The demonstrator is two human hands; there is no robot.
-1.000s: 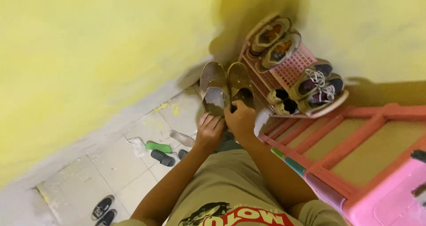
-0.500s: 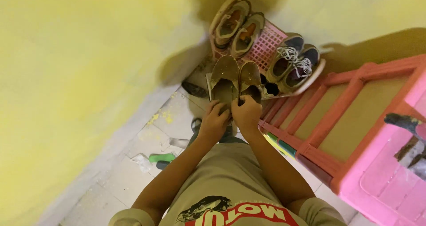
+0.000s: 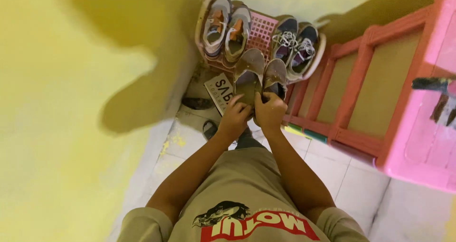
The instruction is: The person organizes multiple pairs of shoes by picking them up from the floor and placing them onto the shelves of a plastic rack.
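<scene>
The pink shoe rack (image 3: pixel 264 29) already carried two pairs. The brown shoes (image 3: pixel 259 75) were not yet on it: the left hand (image 3: pixel 234 118) and right hand (image 3: pixel 269 112) gripped their heels just before its front edge.

I see a yellow wall (image 3: pixel 71 128) on the left, pale floor tiles (image 3: pixel 351 185) below, a pink shelf unit (image 3: pixel 380 104) at right, and a pink shoe rack (image 3: pixel 262 30) in the corner.

White rectangular card (image 3: pixel 219 92) (dark print) leaning beside rack (image 3: pixel 262 32).
</scene>
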